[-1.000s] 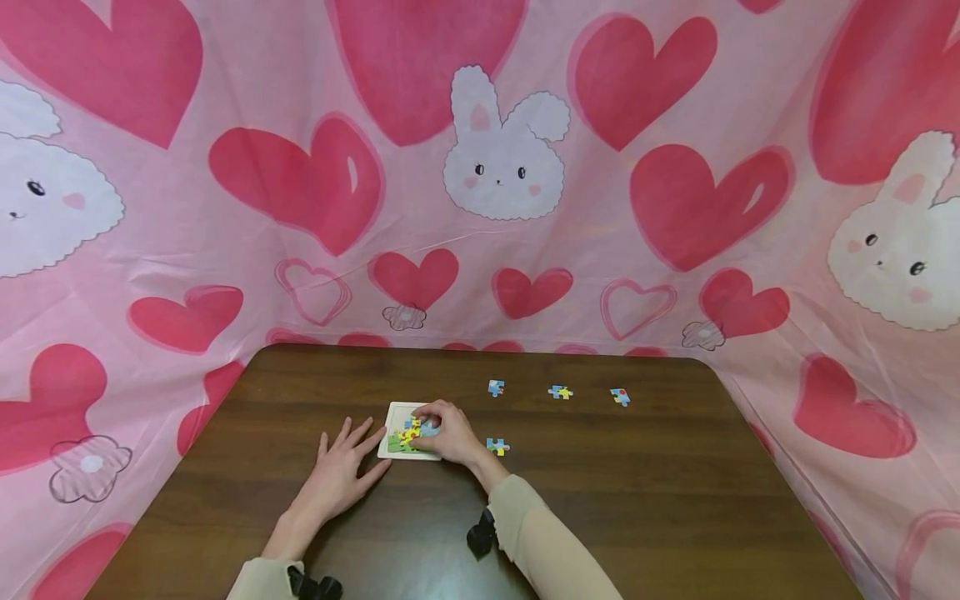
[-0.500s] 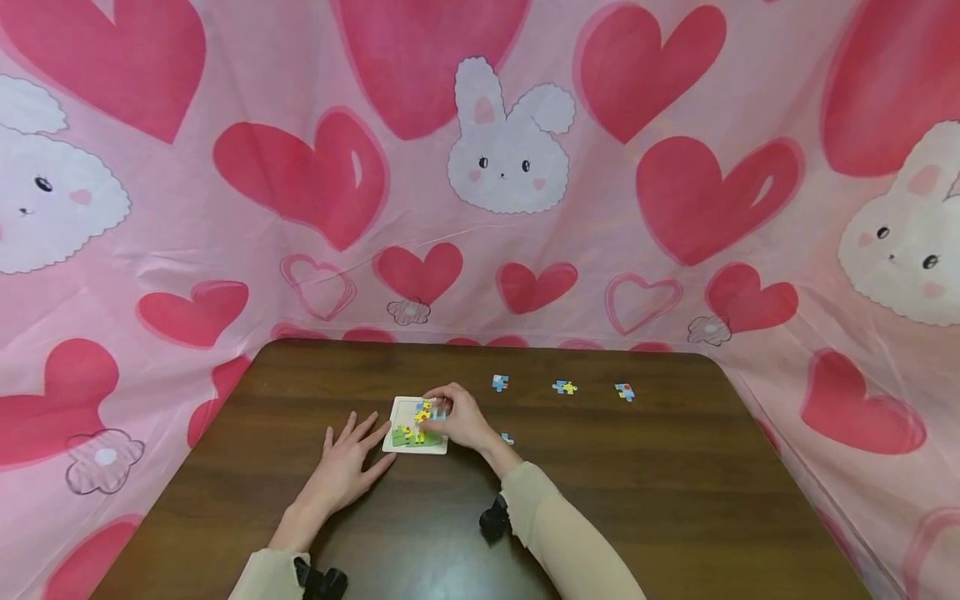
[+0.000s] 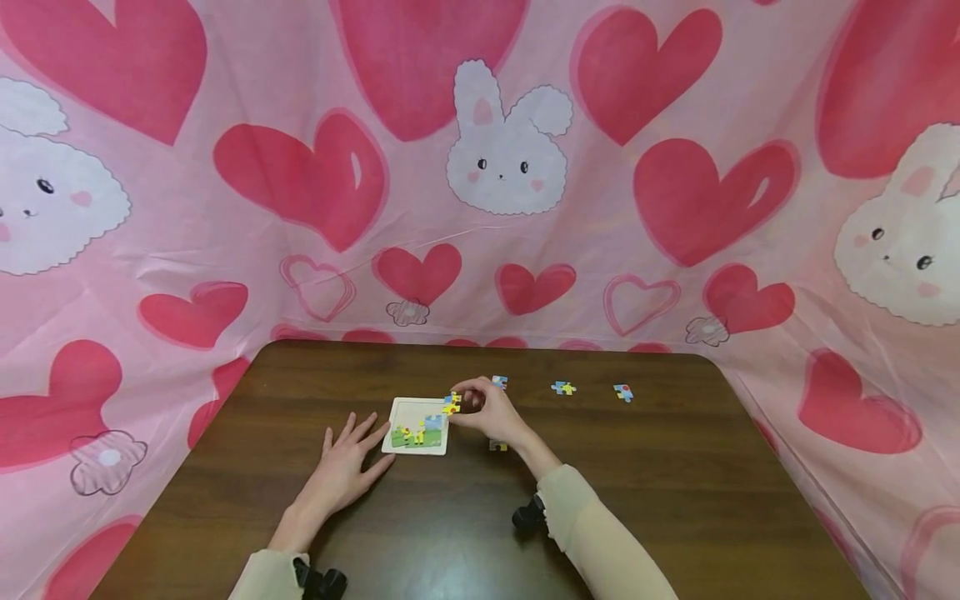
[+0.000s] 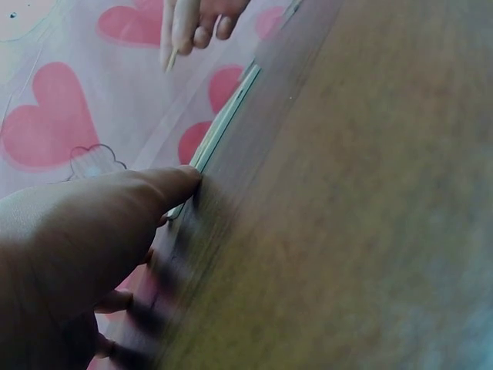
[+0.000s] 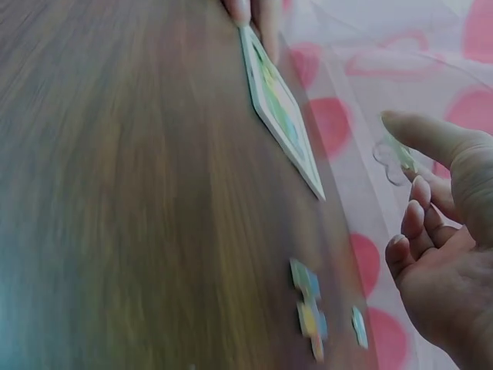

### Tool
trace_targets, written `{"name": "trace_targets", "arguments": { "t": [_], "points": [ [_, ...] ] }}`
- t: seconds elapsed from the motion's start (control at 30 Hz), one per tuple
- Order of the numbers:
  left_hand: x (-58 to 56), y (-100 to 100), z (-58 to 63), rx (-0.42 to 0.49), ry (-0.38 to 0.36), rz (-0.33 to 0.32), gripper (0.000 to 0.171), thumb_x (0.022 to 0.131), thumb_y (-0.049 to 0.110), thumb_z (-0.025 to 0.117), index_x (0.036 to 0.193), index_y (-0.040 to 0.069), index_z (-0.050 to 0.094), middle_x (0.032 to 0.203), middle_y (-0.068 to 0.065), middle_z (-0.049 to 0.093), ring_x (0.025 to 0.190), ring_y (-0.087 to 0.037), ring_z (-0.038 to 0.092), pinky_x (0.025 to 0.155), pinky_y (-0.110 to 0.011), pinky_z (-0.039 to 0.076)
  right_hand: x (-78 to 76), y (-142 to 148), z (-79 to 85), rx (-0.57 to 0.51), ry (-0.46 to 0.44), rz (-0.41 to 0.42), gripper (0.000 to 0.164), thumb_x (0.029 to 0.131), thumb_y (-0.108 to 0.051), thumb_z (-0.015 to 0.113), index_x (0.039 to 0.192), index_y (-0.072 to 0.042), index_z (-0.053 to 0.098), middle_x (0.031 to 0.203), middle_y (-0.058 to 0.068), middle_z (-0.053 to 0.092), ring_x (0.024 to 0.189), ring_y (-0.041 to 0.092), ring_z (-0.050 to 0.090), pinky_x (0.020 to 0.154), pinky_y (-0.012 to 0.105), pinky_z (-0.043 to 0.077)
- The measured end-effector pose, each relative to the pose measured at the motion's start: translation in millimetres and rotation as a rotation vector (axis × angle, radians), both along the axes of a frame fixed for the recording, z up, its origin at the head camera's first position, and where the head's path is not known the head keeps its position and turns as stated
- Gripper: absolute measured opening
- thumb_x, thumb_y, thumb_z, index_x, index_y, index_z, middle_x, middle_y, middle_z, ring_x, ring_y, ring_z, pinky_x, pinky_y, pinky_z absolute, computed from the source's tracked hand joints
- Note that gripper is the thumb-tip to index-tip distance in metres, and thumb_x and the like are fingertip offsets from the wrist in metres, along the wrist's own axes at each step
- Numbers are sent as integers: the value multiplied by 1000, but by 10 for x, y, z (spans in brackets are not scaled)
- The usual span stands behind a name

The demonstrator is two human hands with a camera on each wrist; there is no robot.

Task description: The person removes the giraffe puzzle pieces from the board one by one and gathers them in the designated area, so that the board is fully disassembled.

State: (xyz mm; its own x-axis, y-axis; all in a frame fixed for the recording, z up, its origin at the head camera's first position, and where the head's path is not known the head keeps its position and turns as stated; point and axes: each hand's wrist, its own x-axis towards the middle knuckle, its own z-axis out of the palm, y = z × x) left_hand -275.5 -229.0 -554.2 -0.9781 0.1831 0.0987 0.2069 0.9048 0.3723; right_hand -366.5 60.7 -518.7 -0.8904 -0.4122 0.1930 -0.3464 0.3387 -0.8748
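A small white-framed jigsaw tray point(image 3: 403, 408) lies on the table, with green, yellow and blue pieces point(image 3: 417, 435) across its lower part and bare white backing above. My left hand point(image 3: 347, 467) lies flat with fingers spread; its thumb and a fingertip touch the tray's left side. In the left wrist view, the thumb point(image 4: 166, 185) presses at the tray edge point(image 4: 223, 116). My right hand point(image 3: 491, 412) pinches a yellow-and-blue puzzle piece point(image 3: 452, 404) between thumb and forefinger, raised over the tray's upper right corner. The right wrist view shows that piece point(image 5: 402, 154) nearly edge-on.
Loose puzzle pieces lie to the right: one piece point(image 3: 499, 382) partly behind my right hand, one blue-and-yellow piece point(image 3: 564, 388), and one with a red spot point(image 3: 623, 392). Another piece point(image 3: 498, 446) sits under my right wrist. Behind the brown table point(image 3: 645, 483) hangs a pink heart-print cloth point(image 3: 420, 225).
My right hand has lifted the yellow-and-blue puzzle piece off the tray's middle and carried it to the upper right corner, uncovering white backing. The left hand has stayed at the tray's side.
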Motion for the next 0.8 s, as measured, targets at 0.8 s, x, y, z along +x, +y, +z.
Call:
{"name": "trace_targets", "arguments": {
  "t": [0.8],
  "points": [
    [-18,9,-3,-2,-12,1,65,106,41,73,162,12,56,172,-25,46,164,-58,28,123,-90,15,94,1140,-70,24,16,-85,37,89,-2,90,122,5,76,100,17,61,88,18,50,76,21,42]
  ]
}}
